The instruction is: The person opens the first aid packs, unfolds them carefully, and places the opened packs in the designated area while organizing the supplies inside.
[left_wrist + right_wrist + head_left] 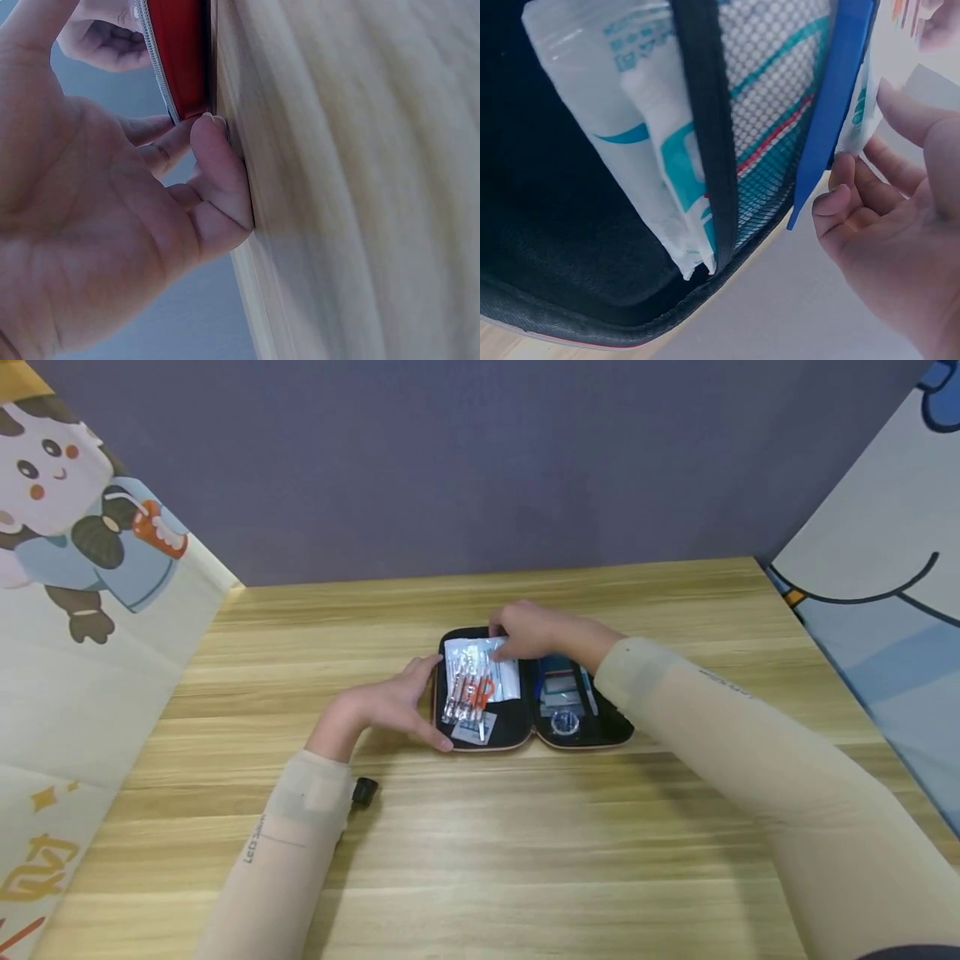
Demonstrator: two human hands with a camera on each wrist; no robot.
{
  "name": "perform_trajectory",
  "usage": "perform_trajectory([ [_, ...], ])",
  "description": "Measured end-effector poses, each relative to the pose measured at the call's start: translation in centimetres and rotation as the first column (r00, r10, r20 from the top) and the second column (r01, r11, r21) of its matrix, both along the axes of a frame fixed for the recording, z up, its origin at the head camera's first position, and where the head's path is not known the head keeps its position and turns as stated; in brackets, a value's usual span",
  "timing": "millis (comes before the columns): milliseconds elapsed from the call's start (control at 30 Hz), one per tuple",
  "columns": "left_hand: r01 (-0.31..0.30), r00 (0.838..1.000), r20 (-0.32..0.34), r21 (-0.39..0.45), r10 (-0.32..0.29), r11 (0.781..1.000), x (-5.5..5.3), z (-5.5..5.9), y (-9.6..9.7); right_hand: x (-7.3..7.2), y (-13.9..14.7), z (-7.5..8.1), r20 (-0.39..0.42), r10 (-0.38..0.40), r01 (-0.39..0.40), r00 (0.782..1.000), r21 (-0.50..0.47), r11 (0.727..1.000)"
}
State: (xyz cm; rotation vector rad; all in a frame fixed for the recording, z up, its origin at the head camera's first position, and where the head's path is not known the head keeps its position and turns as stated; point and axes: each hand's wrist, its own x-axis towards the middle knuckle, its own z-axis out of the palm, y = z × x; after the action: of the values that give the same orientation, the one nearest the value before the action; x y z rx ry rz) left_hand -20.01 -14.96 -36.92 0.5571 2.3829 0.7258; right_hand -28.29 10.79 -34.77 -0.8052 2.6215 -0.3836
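Observation:
An unzipped black case point(513, 718) with a red outer shell lies spread flat on the table. My left hand point(397, 700) rests at its left side, thumb at the near corner and fingers along the edge. At the top of the case's left half, my right hand point(527, 631) pinches the upper edge of a white packet point(861, 112) with green print. Orange-handled scissors point(482, 693) and several clear-wrapped slim items point(459, 700) lie over the white packaging. Packets behind mesh point(558, 689) and a round roll point(565, 722) fill the right half.
The wood-grain table point(525, 860) meets a dark blue-grey panel point(480, 468) at the back. Printed cartoon walls stand on the left point(112, 693) and right point(885, 568). A small black object point(365, 791) is beside my left sleeve. A blue strip point(832, 97) stands along the case's middle.

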Motion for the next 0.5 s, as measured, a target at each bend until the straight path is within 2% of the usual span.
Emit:
perform_trajectory([
  [500,-0.003,1.000,-0.005,0.007,0.003,1.000,0.04,0.02,-0.05,-0.11,-0.40,0.78,0.006,-0.004,0.004,1.000,0.000,1.000],
])
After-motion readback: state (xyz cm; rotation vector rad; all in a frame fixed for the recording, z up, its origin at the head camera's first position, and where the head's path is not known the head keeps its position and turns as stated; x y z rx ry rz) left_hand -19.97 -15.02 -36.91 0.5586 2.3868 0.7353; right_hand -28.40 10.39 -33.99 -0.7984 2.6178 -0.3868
